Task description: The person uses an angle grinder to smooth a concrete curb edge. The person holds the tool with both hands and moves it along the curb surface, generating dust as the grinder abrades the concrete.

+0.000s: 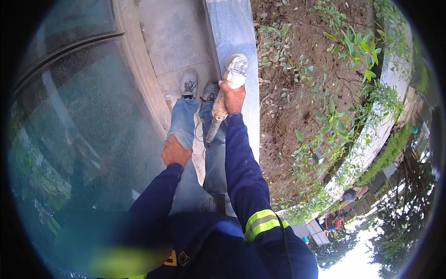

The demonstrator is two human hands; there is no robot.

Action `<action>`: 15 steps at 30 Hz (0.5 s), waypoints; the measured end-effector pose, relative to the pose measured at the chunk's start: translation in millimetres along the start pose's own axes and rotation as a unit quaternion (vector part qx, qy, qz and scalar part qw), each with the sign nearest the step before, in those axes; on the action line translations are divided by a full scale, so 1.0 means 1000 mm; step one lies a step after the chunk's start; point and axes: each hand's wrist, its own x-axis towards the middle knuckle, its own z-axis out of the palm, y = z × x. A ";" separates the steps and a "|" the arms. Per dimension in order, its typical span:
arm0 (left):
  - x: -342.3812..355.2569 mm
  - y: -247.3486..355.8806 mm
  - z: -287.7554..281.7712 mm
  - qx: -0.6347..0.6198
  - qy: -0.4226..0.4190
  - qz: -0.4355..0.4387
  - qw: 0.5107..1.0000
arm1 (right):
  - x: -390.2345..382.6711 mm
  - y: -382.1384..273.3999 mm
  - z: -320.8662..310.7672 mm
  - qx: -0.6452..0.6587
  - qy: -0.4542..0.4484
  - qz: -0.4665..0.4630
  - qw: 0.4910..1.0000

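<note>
My right hand (pixel 233 98) is wrapped round the body of a dusty angle grinder (pixel 219 111). The grinder's whitened head and disc (pixel 237 60) lie over the top of a pale stone ledge (pixel 248 125), seemingly against its surface. Its handle end points back toward my legs, and a thin cord shows near it. My left hand (pixel 176 151) rests on my left thigh, over the jeans (pixel 184 122), with no tool in it. Its fingers curl around the leg and are partly hidden.
Left of me stands a large dusty glass pane (pixel 88 111) with a pale frame (pixel 139 83). My shoes (pixel 188 83) are on a narrow dusty walkway (pixel 174 32). Right of the ledge lies a soil bed (pixel 297 111) with leafy plants (pixel 357 51), bounded by a white curb (pixel 371 132).
</note>
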 end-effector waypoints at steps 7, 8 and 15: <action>0.001 -0.002 -0.006 -0.009 -0.002 -0.003 1.000 | -0.030 0.007 -0.005 0.046 0.005 0.024 0.999; 0.001 -0.002 -0.007 -0.008 -0.004 -0.006 1.000 | -0.032 0.009 -0.008 0.059 0.013 0.032 0.998; 0.004 -0.005 -0.006 -0.016 -0.015 -0.004 1.000 | -0.005 0.005 -0.010 0.009 0.021 0.002 1.000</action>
